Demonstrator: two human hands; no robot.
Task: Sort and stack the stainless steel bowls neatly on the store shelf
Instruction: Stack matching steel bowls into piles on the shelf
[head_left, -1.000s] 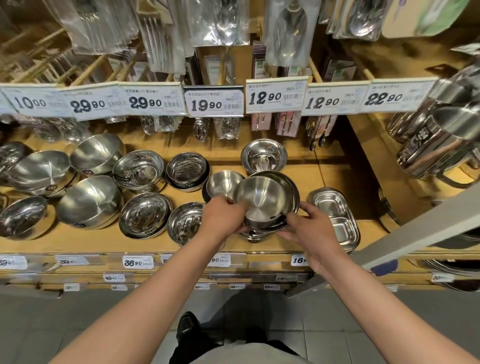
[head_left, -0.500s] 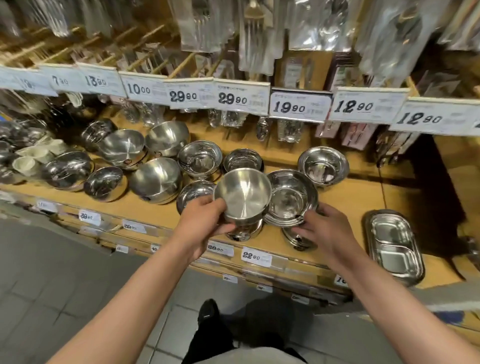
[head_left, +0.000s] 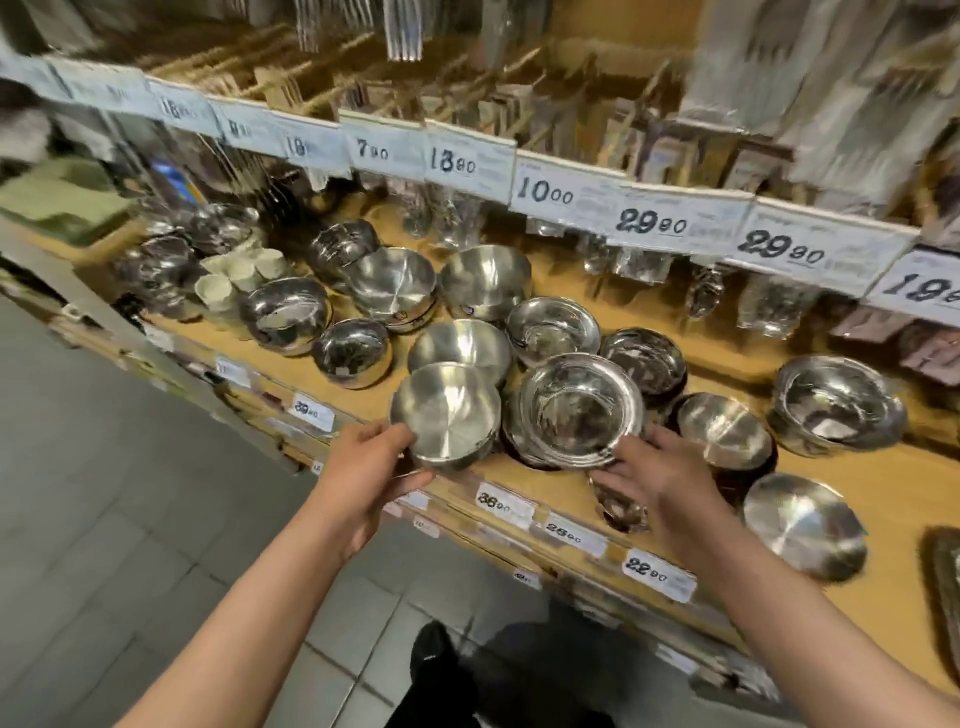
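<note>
Around the held bowl (head_left: 447, 415) — crowded steel bowls (head_left: 582, 410), price tags (head_left: 504, 501).

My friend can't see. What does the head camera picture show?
A person's left hand holds a brushed round steel bowl while the right hand grips a shiny wide-rimmed steel bowl, above a wooden store shelf crowded with more steel bowls.

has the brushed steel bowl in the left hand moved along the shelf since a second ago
Yes. The brushed steel bowl in the left hand has moved left along the wooden shelf, away from the shiny wide-rimmed bowl it overlapped.
</note>
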